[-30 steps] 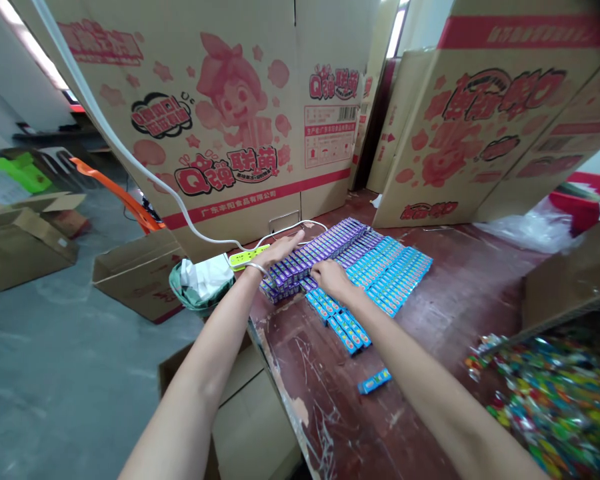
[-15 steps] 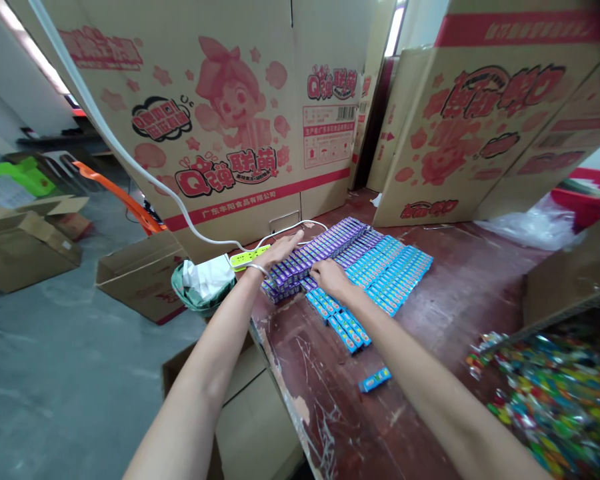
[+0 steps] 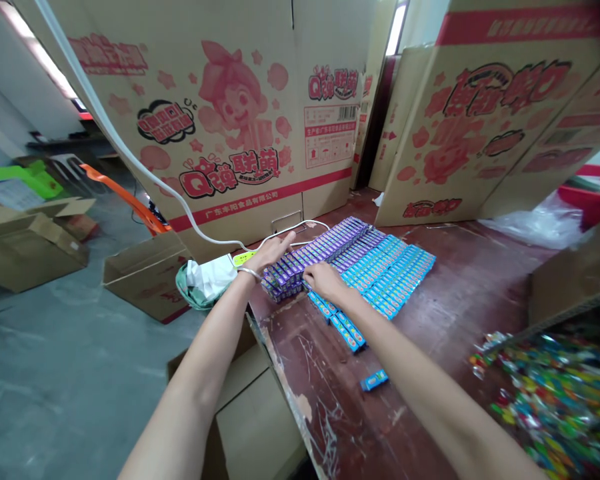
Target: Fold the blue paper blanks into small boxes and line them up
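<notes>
The purple packs [image 3: 325, 247] are flanked by the left hand [image 3: 274, 251], fingers outstretched, at far left, and by the right hand [image 3: 323, 279], fingers curled, on the near side; whether anything is gripped there cannot be told. Blue packs [image 3: 403, 281] are laid to the right. On the far carton [image 3: 220, 107], "Q弹联萌" and "广东丰阳食品有限公司" are printed.

right hand [image 3: 324, 279] beside stacked purple packs [image 3: 326, 247]

Left hand [image 3: 271, 253] extended, nearly flat; right hand [image 3: 325, 280] curled inward.
</notes>
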`<action>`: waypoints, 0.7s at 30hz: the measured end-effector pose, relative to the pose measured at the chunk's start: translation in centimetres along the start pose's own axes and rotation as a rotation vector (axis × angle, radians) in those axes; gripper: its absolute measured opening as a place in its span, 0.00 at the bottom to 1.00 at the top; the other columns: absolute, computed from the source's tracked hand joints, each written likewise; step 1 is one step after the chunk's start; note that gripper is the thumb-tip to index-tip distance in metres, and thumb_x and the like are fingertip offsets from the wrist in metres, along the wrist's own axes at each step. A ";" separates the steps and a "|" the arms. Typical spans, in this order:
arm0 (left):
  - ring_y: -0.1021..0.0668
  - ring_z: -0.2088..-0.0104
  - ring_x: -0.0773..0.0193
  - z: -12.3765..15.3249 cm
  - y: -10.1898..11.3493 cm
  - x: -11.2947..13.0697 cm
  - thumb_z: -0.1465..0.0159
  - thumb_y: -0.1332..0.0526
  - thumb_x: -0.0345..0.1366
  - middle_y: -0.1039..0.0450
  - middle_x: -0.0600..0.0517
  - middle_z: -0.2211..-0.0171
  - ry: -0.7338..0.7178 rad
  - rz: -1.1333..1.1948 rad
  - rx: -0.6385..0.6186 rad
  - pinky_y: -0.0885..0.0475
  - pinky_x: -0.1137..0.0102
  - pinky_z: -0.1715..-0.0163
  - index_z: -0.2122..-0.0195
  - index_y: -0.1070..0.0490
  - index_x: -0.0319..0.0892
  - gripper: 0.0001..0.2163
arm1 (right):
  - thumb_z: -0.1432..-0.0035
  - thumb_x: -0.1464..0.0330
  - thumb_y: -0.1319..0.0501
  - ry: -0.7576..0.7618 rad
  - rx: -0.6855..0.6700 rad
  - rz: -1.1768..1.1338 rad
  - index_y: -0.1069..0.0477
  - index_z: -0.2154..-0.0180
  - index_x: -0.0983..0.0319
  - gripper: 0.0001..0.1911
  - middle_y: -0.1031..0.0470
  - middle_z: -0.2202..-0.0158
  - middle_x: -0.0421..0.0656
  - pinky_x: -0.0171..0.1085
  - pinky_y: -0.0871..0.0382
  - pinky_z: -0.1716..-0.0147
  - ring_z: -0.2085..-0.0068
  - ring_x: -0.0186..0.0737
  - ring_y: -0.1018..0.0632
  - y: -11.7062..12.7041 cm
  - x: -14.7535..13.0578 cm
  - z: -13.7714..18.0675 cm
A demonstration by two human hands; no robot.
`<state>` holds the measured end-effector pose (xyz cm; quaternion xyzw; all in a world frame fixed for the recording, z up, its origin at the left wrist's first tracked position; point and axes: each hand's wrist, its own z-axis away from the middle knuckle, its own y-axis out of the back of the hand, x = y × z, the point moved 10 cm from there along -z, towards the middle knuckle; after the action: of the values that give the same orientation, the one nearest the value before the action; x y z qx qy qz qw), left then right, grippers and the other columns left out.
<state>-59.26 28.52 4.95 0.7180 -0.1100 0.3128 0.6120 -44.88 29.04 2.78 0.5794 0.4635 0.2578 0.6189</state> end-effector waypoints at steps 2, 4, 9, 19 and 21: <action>0.22 0.61 0.53 0.1 -0.2 0.4 0.37 0.64 0.63 0.20 0.45 0.66 -0.019 -0.007 0.003 0.32 0.66 0.56 0.69 0.20 0.40 0.38 | 0.36 0.65 0.46 -0.008 0.003 0.001 0.21 0.61 0.58 0.14 0.19 0.61 0.46 0.33 0.37 0.57 0.56 0.42 0.22 0.0 0.0 -0.1; 0.22 0.62 0.53 0.1 -0.3 0.6 0.38 0.62 0.64 0.20 0.45 0.66 -0.033 -0.013 0.006 0.32 0.65 0.55 0.68 0.21 0.40 0.38 | 0.36 0.65 0.46 -0.020 0.007 0.004 0.21 0.60 0.58 0.14 0.19 0.61 0.46 0.33 0.37 0.57 0.56 0.42 0.22 -0.1 0.1 -0.2; 0.22 0.60 0.53 0.3 -0.5 0.6 0.37 0.62 0.63 0.20 0.45 0.64 -0.037 0.003 0.022 0.33 0.65 0.53 0.66 0.20 0.40 0.38 | 0.35 0.65 0.47 -0.048 0.016 0.005 0.22 0.60 0.59 0.15 0.19 0.61 0.47 0.33 0.37 0.59 0.57 0.42 0.22 -0.5 0.3 -0.3; 0.22 0.61 0.54 0.3 -0.7 -0.5 0.38 0.65 0.64 0.20 0.45 0.65 0.039 0.075 0.052 0.31 0.65 0.55 0.66 0.21 0.39 0.40 | 0.35 0.64 0.47 -0.060 0.029 -0.011 0.21 0.61 0.58 0.15 0.19 0.62 0.46 0.33 0.38 0.59 0.57 0.42 0.23 -0.6 0.4 -0.4; 0.22 0.61 0.54 0.4 -0.7 -0.3 0.38 0.64 0.64 0.20 0.45 0.65 0.039 0.081 0.054 0.31 0.65 0.55 0.67 0.21 0.39 0.39 | 0.35 0.64 0.47 -0.061 0.026 -0.016 0.21 0.61 0.58 0.15 0.19 0.62 0.46 0.33 0.38 0.59 0.57 0.41 0.22 -0.5 0.5 -0.2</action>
<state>-58.99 28.25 4.19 0.7231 -0.1188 0.3540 0.5811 -44.98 29.49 2.15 0.5911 0.4524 0.2291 0.6272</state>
